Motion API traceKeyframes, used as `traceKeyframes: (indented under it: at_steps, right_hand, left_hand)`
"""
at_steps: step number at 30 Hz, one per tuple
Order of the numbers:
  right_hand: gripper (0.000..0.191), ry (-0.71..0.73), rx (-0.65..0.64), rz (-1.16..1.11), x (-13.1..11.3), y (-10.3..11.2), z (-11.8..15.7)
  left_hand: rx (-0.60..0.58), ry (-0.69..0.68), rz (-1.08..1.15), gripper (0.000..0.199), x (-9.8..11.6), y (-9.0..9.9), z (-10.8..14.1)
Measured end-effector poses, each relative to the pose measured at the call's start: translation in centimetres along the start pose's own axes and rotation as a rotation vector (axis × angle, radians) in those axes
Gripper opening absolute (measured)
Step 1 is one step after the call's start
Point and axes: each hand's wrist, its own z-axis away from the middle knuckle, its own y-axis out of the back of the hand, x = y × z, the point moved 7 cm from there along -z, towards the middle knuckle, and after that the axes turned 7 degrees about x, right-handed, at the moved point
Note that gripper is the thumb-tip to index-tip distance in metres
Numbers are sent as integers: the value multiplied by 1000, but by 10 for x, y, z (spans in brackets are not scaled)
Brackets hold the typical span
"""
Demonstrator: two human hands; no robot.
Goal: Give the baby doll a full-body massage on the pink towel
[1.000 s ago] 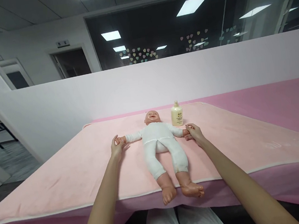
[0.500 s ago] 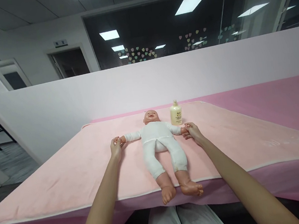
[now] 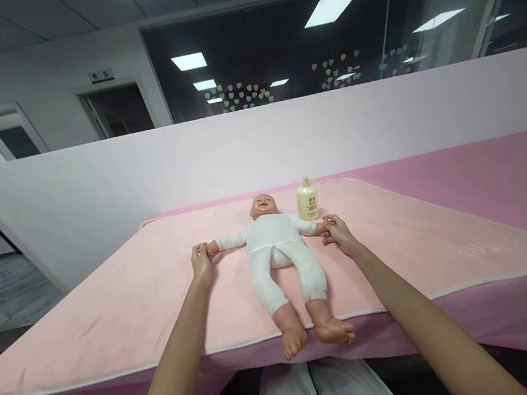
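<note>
To the left of the doll [image 3: 272, 233], the left hand [image 3: 201, 263] has its grip closed on the doll's hand, apparently holding that arm out straight. The doll lies face up on a towel [image 3: 161, 298], likely padding over the bench [image 3: 504, 179]. Beyond its other arm stands a bottle [image 3: 307, 203], upright, probably clear of the spread limbs. Right of the doll, the right hand [image 3: 339, 234] pinches the other doll hand, seemingly mirroring the first.

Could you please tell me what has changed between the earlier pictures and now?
The left hand has closed further over one doll hand, which showed more before. The right hand still holds the other doll hand; the doll and upright bottle stayed as they were.
</note>
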Motion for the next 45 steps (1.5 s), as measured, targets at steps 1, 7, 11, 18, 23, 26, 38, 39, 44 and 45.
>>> traceKeyframes:
  at_steps: [1, 7, 11, 18, 23, 26, 38, 39, 44, 45]
  right_hand:
    - [13, 10, 10, 4, 0, 1, 0]
    - [15, 16, 34, 17, -1, 1, 1]
    - [21, 23, 42, 15, -1, 3, 2]
    - [15, 0, 48, 7, 0, 3, 2]
    - [17, -13, 34, -12, -3, 3, 4]
    - [19, -43, 11, -7, -2, 3, 6]
    - [12, -74, -95, -2, 4, 2, 3]
    - [10, -71, -82, 14, 3, 2, 4]
    - [9, -65, -66, 44, 0, 0, 6]
    - [10, -63, -67, 44, 0, -1, 6]
  left_hand:
    - [2, 6, 0, 13, 0, 0, 0]
    - [26, 87, 37, 19, 3, -2, 4]
    - [27, 132, 48, 16, 0, -3, 2]
    - [-18, 108, 35, 17, -5, -2, 0]
    - [9, 114, 44, 9, -4, 1, 0]
    - [25, 113, 48, 8, -3, 2, 0]
    - [0, 123, 24, 9, -13, 1, -6]
    - [7, 111, 8, 8, -13, 2, -7]
    - [59, 32, -92, 10, -11, 7, -9]
    - [60, 20, -104, 11, -11, 7, -9]
